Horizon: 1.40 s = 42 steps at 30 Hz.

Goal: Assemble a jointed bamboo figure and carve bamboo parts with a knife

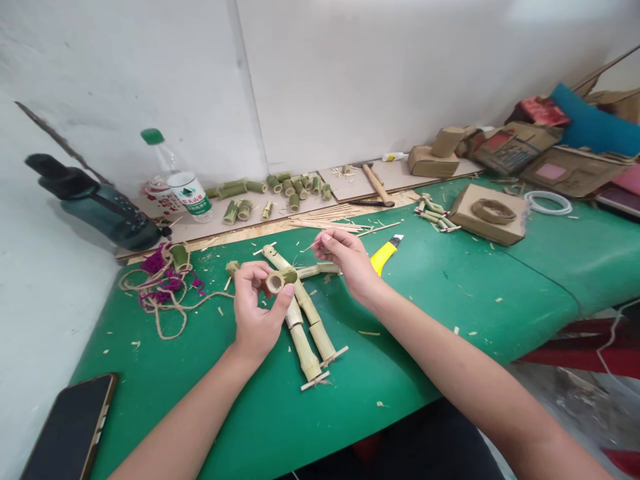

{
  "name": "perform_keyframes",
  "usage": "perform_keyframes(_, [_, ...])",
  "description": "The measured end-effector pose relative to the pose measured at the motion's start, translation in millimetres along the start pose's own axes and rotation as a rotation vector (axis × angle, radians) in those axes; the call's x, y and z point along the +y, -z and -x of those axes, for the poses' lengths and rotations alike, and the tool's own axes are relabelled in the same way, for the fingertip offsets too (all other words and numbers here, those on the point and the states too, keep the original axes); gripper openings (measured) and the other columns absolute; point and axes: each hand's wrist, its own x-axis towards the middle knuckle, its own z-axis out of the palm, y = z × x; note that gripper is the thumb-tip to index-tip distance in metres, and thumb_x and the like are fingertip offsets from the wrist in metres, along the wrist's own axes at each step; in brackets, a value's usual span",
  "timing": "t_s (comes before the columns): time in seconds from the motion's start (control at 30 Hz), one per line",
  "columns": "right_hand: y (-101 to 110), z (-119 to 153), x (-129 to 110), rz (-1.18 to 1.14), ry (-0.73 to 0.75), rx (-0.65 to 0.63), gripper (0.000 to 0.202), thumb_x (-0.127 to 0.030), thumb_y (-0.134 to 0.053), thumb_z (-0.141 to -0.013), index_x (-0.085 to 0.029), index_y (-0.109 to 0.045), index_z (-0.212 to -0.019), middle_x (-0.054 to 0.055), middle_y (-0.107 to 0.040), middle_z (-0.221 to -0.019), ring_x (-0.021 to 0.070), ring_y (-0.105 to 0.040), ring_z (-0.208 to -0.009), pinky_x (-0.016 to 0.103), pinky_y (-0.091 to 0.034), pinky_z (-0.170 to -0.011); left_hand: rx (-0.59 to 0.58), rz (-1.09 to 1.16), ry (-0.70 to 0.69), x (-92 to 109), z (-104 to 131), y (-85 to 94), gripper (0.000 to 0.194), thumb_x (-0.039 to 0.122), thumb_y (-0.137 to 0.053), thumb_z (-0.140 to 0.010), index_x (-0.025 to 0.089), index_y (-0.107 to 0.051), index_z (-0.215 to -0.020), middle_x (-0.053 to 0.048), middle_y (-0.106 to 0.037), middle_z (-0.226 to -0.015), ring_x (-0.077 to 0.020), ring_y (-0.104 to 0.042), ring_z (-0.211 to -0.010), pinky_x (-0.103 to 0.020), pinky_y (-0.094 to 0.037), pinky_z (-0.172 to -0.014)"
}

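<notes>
My left hand (253, 317) is closed around a short green bamboo tube (287, 277), its open end facing me. To the right and slightly above, my right hand (353, 260) pinches a thin pale strand (309, 247); whether it is twine or a sliver I cannot tell. Beneath both hands lies a jointed bamboo figure (303, 343), with two long legs that end in small crosswise sticks and an arm reaching right. A yellow utility knife (384, 257) lies just beyond my right wrist, blade out.
Twine (173, 307) and purple yarn (163, 267) tangle at the left. Cut bamboo pieces (290, 187), a hammer (377, 185) and thin sticks (333, 217) line the back. A water bottle (193, 193), dark flask (107, 210), phone (70, 427) and cardboard box (487, 213) surround the green tabletop (425, 347).
</notes>
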Motion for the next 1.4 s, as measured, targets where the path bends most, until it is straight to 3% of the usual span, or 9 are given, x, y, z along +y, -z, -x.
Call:
perform_keyframes(0.37, [-2.7, 3.9, -2.5, -0.012, 0.015, -0.008, 0.041, -0.059, -0.070, -0.086, -0.021, -0.063, -0.074, 0.003, -0.070, -0.084, 0.0142, -0.060, -0.071, 0.028, -0.050, -0.072, -0.004, -0.046, -0.006, -1.3, 0.4, 0.2, 0.035, 0.024, -0.078, -0.085, 0.023, -0.046, -0.098, -0.001, -0.053, -0.100, -0.0125, -0.053, -0.082, -0.026, -0.045, -0.074])
perform_keyframes(0.5, [10.1, -4.7, -15.4, 0.195, 0.170, 0.058, 0.046, -0.065, -0.065, -0.089, -0.021, -0.063, -0.073, 0.002, -0.066, -0.077, 0.0156, -0.059, -0.069, 0.030, -0.050, -0.070, -0.005, -0.075, 0.004, -3.7, -0.2, 2.4, 0.036, 0.028, -0.079, -0.085, 0.023, -0.045, -0.096, -0.002, -0.053, -0.099, -0.0136, -0.054, -0.084, -0.027, -0.046, -0.072])
perform_keyframes(0.6, [42.1, -14.0, -39.5, 0.466, 0.337, 0.198, 0.046, -0.063, -0.061, -0.092, -0.021, -0.063, -0.073, 0.002, -0.062, -0.072, 0.0171, -0.058, -0.070, 0.031, -0.050, -0.071, 0.012, -0.090, -0.001, -3.2, -3.4, 5.6, 0.037, 0.030, -0.079, -0.084, 0.023, -0.045, -0.095, -0.002, -0.053, -0.100, -0.0138, -0.054, -0.083, -0.027, -0.046, -0.071])
perform_keyframes(0.7, [89.8, -12.3, -69.0, 0.746, 0.336, 0.254, 0.040, -0.054, -0.054, -0.095, -0.021, -0.062, -0.074, 0.003, -0.062, -0.072, 0.0180, -0.058, -0.070, 0.031, -0.049, -0.071, 0.040, -0.062, -0.030, 0.4, -7.4, 8.0, 0.036, 0.029, -0.079, -0.085, 0.023, -0.045, -0.095, -0.002, -0.053, -0.099, -0.0131, -0.053, -0.081, -0.026, -0.045, -0.069])
perform_keyframes(0.87, [172.6, 19.8, -92.5, 1.612, -0.013, 0.155, 0.032, -0.040, -0.048, -0.093, -0.021, -0.064, -0.075, 0.008, -0.068, -0.074, 0.0234, -0.061, -0.070, 0.033, -0.042, -0.064, -0.006, -0.071, -0.083, 5.1, -9.3, 7.4, 0.036, 0.029, -0.079, -0.086, 0.022, -0.044, -0.093, -0.001, -0.054, -0.096, -0.0108, -0.049, -0.072, -0.024, -0.044, -0.064])
perform_keyframes(0.97, [198.5, 38.5, -86.0, 1.764, -0.135, -0.017, 0.029, -0.041, -0.053, -0.091, -0.020, -0.073, -0.091, 0.011, -0.077, -0.092, 0.0270, -0.069, -0.080, 0.034, -0.045, -0.067, -0.039, -0.095, -0.095, 3.7, -7.9, 5.8, 0.036, 0.031, -0.078, -0.086, 0.022, -0.044, -0.093, 0.001, -0.053, -0.094, -0.0098, -0.047, -0.068, -0.024, -0.044, -0.063])
perform_keyframes(1.17, [162.9, 38.0, -83.1, 1.816, -0.030, -0.083, 0.042, -0.046, -0.050, -0.095, -0.019, -0.074, -0.116, 0.014, -0.075, -0.120, 0.0318, -0.070, -0.109, 0.039, -0.053, -0.083, -0.046, -0.109, -0.094, 0.6, -8.4, 7.9, 0.034, 0.031, -0.076, -0.088, 0.023, -0.043, -0.092, 0.001, -0.054, -0.093, -0.0101, -0.048, -0.068, -0.025, -0.044, -0.065])
perform_keyframes(1.3, [140.5, 22.4, -95.1, 1.920, -0.021, -0.069, 0.032, -0.035, -0.049, -0.095, -0.021, -0.078, -0.103, 0.012, -0.078, -0.108, 0.0308, -0.071, -0.102, 0.036, -0.052, -0.076, -0.017, -0.119, -0.082, 0.2, -11.2, 10.3, 0.033, 0.031, -0.075, -0.089, 0.023, -0.043, -0.094, 0.000, -0.053, -0.095, -0.0101, -0.048, -0.069, -0.025, -0.045, -0.065])
perform_keyframes(1.4, [140.8, 16.7, -91.4, 1.894, -0.014, -0.080, 0.033, -0.033, -0.054, -0.093, -0.022, -0.076, -0.115, 0.012, -0.077, -0.114, 0.0303, -0.071, -0.101, 0.036, -0.053, -0.078, -0.013, -0.108, -0.079, 0.7, -11.7, 10.1, 0.033, 0.032, -0.075, -0.089, 0.023, -0.043, -0.094, 0.001, -0.053, -0.094, -0.0105, -0.049, -0.069, -0.025, -0.045, -0.065])
